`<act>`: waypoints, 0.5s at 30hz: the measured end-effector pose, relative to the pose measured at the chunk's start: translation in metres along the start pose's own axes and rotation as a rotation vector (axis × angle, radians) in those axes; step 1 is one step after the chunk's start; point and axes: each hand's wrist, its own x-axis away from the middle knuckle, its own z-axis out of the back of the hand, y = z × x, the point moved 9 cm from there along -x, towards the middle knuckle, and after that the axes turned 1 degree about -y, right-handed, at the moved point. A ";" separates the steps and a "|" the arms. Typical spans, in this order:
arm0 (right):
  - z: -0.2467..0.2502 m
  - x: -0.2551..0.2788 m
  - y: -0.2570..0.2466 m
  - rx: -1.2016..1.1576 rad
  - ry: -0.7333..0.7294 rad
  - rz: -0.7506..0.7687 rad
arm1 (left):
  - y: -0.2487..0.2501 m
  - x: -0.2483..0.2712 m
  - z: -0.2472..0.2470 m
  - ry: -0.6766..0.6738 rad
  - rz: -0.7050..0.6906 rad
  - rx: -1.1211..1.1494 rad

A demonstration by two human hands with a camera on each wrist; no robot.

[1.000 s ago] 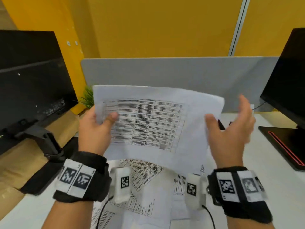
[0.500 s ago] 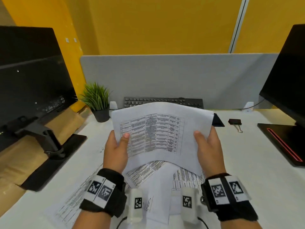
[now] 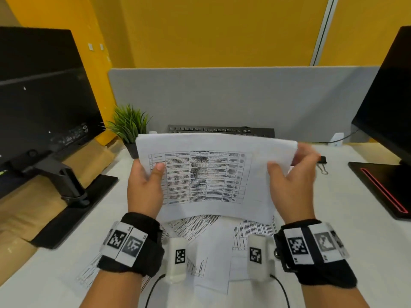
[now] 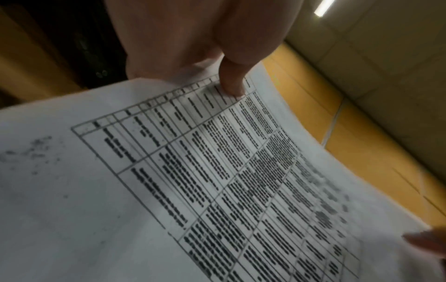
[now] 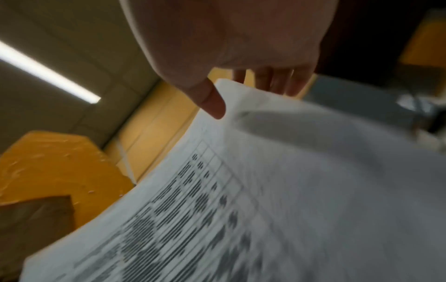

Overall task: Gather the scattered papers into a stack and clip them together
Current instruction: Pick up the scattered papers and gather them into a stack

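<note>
Both hands hold up a small stack of printed papers (image 3: 211,172) over the white desk (image 3: 355,241), table side facing me. My left hand (image 3: 151,178) grips the left edge, thumb (image 4: 231,84) on the print and fingers behind. My right hand (image 3: 289,167), motion-blurred, pinches the upper right edge, with its thumb (image 5: 212,103) in front and straight fingers behind. Several loose printed sheets (image 3: 213,245) lie overlapping on the desk below the held stack. A black binder clip (image 3: 323,160) lies on the desk just beyond my right hand, partly hidden by it.
A black keyboard (image 3: 222,130) and a small potted plant (image 3: 129,125) stand at the grey partition (image 3: 222,96). A monitor on an arm stand (image 3: 66,185) fills the left side. Another monitor's base (image 3: 382,185) sits at the right.
A second ago the stack was held higher by the left hand alone, the right hand off it. The stack came down, the right hand took hold, and it now sits higher on the right edge.
</note>
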 end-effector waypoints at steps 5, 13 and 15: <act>-0.022 0.010 -0.100 0.520 -0.238 0.606 | 0.068 0.003 -0.015 -0.139 -0.305 -0.079; -0.014 -0.025 -0.086 0.280 -0.447 0.443 | 0.091 0.002 -0.009 0.081 -0.453 -0.252; -0.001 -0.024 -0.081 0.034 -0.371 0.377 | 0.060 -0.011 -0.019 -0.086 -0.186 0.152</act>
